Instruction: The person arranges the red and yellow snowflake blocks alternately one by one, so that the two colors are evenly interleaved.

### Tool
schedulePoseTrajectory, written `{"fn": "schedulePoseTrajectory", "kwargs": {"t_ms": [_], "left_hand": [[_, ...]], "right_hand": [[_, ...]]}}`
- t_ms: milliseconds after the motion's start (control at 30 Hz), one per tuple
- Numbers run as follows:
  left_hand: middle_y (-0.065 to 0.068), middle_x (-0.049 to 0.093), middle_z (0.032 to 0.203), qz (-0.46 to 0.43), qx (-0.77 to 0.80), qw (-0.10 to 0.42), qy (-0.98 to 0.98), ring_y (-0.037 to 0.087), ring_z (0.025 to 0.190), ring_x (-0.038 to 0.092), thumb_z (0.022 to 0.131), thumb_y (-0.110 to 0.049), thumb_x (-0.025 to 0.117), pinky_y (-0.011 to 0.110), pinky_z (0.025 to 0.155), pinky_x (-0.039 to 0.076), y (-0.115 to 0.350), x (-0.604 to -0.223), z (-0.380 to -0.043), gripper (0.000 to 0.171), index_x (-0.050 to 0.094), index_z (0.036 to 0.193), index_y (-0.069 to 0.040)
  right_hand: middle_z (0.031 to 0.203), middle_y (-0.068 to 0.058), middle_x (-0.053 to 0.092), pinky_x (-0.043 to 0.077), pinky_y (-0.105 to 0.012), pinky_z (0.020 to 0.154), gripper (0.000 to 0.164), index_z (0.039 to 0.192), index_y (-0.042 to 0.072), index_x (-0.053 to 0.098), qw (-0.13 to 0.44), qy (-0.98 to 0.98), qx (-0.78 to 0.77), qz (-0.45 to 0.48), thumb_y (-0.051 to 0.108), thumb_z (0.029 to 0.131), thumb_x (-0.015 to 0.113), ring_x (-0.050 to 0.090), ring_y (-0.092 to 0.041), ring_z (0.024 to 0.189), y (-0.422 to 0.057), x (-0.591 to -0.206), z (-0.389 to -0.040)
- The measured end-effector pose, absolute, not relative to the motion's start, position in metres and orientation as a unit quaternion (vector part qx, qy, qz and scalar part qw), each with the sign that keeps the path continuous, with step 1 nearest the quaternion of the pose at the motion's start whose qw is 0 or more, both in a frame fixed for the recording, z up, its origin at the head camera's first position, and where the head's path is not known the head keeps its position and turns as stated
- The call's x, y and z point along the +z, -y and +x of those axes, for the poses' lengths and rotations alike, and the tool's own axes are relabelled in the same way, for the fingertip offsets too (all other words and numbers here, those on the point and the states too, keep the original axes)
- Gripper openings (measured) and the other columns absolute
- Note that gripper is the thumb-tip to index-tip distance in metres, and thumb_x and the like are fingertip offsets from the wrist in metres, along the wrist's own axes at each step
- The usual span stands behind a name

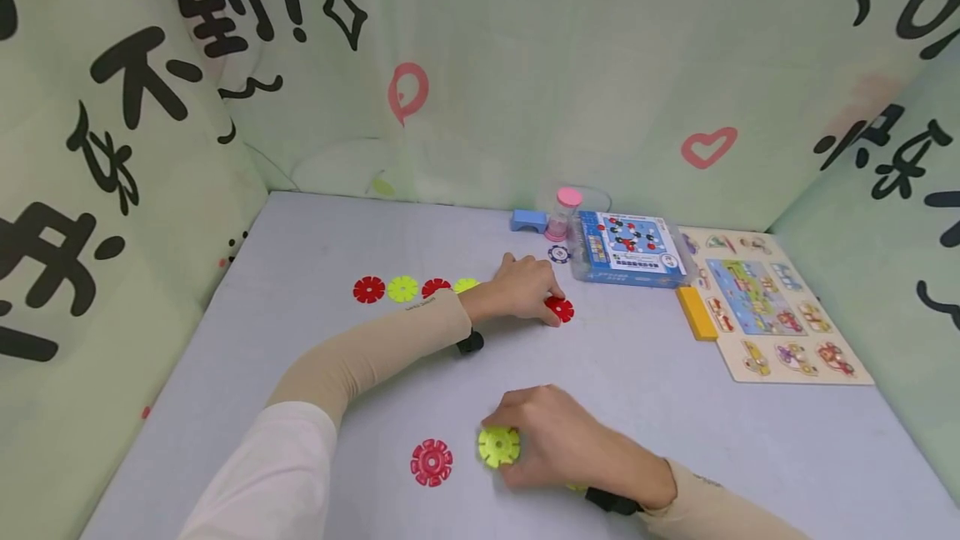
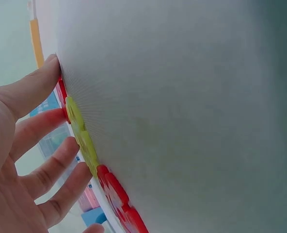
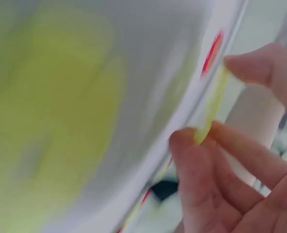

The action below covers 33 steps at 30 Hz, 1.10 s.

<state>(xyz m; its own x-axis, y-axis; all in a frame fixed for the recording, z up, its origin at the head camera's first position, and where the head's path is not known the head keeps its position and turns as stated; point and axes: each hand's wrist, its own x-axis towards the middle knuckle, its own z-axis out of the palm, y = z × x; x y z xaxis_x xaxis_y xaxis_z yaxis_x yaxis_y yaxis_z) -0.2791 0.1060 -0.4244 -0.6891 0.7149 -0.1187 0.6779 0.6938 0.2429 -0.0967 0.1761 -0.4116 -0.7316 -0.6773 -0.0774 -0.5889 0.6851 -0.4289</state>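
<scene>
In the head view my left hand [image 1: 521,286] reaches to the far end of a row and holds a red notched plastic disc [image 1: 560,308] on the table. The left wrist view shows its thumb and index finger at opposite edges of that red disc [image 2: 62,92]. My right hand [image 1: 555,440], nearer the front, pinches a yellow-green notched disc [image 1: 498,447] between thumb and fingers. Left of it a red disc [image 1: 431,462] lies flat. Part of another yellow-green disc [image 1: 576,487] shows beneath the right wrist.
Red [image 1: 369,289] and yellow-green discs [image 1: 402,288] alternate in the row, partly hidden by my left forearm. Behind stand a blue block [image 1: 528,221], a pink-capped sand timer [image 1: 562,213] and a boxed set [image 1: 633,248]. A yellow block [image 1: 697,313] adjoins a wooden puzzle board [image 1: 795,361].
</scene>
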Motion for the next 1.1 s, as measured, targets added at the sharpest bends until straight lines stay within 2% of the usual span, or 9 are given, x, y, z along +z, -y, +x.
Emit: {"fn": "schedulePoseTrajectory", "kwargs": {"t_ms": [133, 267, 400, 500, 767, 867, 1000, 1100], "left_hand": [[-0.008, 0.057, 0.106, 0.377, 0.094, 0.1, -0.916, 0.012, 0.093, 0.046, 0.075, -0.056, 0.071, 0.043, 0.087, 0.035, -0.106, -0.426, -0.28, 0.047, 0.066, 0.117, -0.037], [-0.008, 0.057, 0.104, 0.379, 0.093, 0.096, -0.916, 0.012, 0.091, 0.046, 0.074, -0.057, 0.072, 0.041, 0.084, 0.035, -0.106, -0.426, -0.282, 0.047, 0.067, 0.117, -0.036], [-0.009, 0.057, 0.105, 0.377, 0.089, 0.096, -0.917, 0.011, 0.091, 0.045, 0.074, -0.057, 0.072, 0.04, 0.084, 0.034, -0.106, -0.428, -0.284, 0.048, 0.066, 0.117, -0.037], [-0.009, 0.056, 0.104, 0.379, 0.087, 0.097, -0.916, 0.011, 0.091, 0.045, 0.074, -0.057, 0.071, 0.04, 0.084, 0.034, -0.106, -0.428, -0.283, 0.048, 0.066, 0.117, -0.038], [-0.008, 0.057, 0.106, 0.379, 0.086, 0.099, -0.916, 0.012, 0.092, 0.045, 0.074, -0.057, 0.071, 0.041, 0.085, 0.034, -0.107, -0.427, -0.282, 0.048, 0.066, 0.117, -0.037], [-0.01, 0.06, 0.108, 0.376, 0.092, 0.102, -0.916, 0.011, 0.092, 0.047, 0.073, -0.056, 0.073, 0.041, 0.085, 0.034, -0.108, -0.426, -0.283, 0.047, 0.068, 0.115, -0.036], [-0.012, 0.063, 0.103, 0.374, 0.103, 0.111, -0.915, 0.011, 0.091, 0.049, 0.07, -0.054, 0.077, 0.044, 0.087, 0.033, -0.111, -0.423, -0.283, 0.046, 0.071, 0.111, -0.033], [-0.012, 0.065, 0.101, 0.379, 0.109, 0.118, -0.912, 0.011, 0.091, 0.05, 0.068, -0.052, 0.079, 0.045, 0.088, 0.032, -0.116, -0.421, -0.283, 0.049, 0.07, 0.11, -0.029]], "right_hand": [[0.092, 0.014, 0.069, 0.05, -0.02, 0.07, 0.039, 0.104, 0.021, 0.073, 0.082, -0.935, -0.202, -0.278, 0.034, 0.068, 0.082, 0.058, 0.0, 0.077, -0.22, -0.405, -0.127], [0.091, 0.009, 0.071, 0.048, -0.022, 0.066, 0.039, 0.102, 0.019, 0.074, 0.041, -0.963, -0.174, -0.2, 0.033, 0.067, 0.084, 0.059, -0.007, 0.076, -0.272, -0.405, -0.168], [0.086, 0.003, 0.071, 0.044, -0.022, 0.062, 0.039, 0.103, 0.016, 0.074, 0.033, -0.976, -0.159, -0.147, 0.033, 0.069, 0.083, 0.056, -0.011, 0.072, -0.308, -0.413, -0.203], [0.087, 0.0, 0.071, 0.043, -0.022, 0.059, 0.04, 0.106, 0.014, 0.074, 0.043, -0.977, -0.154, -0.141, 0.032, 0.071, 0.083, 0.053, -0.013, 0.07, -0.317, -0.417, -0.218], [0.103, -0.005, 0.068, 0.047, -0.022, 0.068, 0.041, 0.111, 0.014, 0.072, 0.053, -0.97, -0.16, -0.173, 0.029, 0.074, 0.081, 0.059, -0.017, 0.085, -0.316, -0.422, -0.222], [0.105, -0.005, 0.067, 0.047, -0.023, 0.068, 0.043, 0.113, 0.015, 0.071, 0.05, -0.971, -0.162, -0.168, 0.029, 0.074, 0.081, 0.058, -0.017, 0.084, -0.316, -0.423, -0.221], [0.108, -0.005, 0.067, 0.048, -0.028, 0.07, 0.045, 0.115, 0.016, 0.07, 0.043, -0.976, -0.155, -0.149, 0.034, 0.075, 0.079, 0.058, -0.019, 0.087, -0.313, -0.422, -0.214], [0.105, -0.005, 0.067, 0.05, -0.033, 0.072, 0.039, 0.11, 0.016, 0.071, 0.016, -0.98, -0.153, -0.128, 0.035, 0.076, 0.078, 0.06, -0.021, 0.089, -0.301, -0.418, -0.199]]}}
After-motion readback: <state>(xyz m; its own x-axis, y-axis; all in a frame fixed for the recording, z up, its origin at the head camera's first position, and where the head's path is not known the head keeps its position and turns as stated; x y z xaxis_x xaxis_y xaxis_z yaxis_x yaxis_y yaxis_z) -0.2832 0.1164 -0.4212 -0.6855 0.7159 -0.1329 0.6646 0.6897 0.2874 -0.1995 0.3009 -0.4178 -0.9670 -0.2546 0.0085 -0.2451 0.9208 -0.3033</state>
